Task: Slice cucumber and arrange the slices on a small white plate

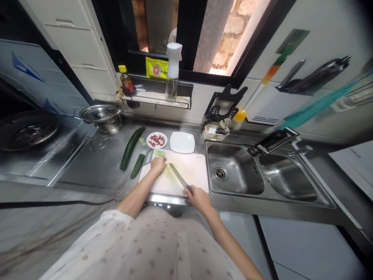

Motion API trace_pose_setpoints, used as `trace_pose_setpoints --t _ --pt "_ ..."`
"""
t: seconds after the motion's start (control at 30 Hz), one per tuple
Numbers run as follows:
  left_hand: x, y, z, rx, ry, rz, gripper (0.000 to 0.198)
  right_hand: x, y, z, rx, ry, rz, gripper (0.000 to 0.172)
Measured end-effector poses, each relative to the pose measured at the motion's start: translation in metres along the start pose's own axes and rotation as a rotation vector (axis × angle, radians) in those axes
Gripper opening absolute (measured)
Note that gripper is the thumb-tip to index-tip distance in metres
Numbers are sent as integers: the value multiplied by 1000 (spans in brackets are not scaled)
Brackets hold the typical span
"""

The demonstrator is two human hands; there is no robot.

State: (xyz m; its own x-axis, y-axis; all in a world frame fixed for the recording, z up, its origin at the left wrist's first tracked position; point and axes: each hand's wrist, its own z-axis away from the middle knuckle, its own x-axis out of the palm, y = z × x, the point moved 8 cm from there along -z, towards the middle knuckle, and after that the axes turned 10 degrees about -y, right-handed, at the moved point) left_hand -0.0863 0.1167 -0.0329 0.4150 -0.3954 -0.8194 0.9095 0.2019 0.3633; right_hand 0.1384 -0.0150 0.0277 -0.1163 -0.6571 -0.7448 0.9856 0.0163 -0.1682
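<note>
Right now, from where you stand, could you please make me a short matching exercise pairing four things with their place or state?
1. knife
2. double-bowl sink
3. long cucumber
4. round plate

A. right of the cutting board
B. bearing chopped red pieces
C. held in the right hand
D. left of the cutting board

Pairs: 1-C, 2-A, 3-D, 4-B.

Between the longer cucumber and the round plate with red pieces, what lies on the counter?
In the head view, a few pale green cucumber slices lie between the longer cucumber and the round plate.
</note>
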Motion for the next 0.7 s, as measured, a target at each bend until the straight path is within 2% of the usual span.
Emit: trace_pose_setpoints --t 0.27,0.7 --pt "1 -6 -12 -30 -13 -6 28 1 -5 -1 9 -33 27 43" --pt "2 -6 -15 -35 -33 -1 29 3 -12 -3 25 -98 60 39"
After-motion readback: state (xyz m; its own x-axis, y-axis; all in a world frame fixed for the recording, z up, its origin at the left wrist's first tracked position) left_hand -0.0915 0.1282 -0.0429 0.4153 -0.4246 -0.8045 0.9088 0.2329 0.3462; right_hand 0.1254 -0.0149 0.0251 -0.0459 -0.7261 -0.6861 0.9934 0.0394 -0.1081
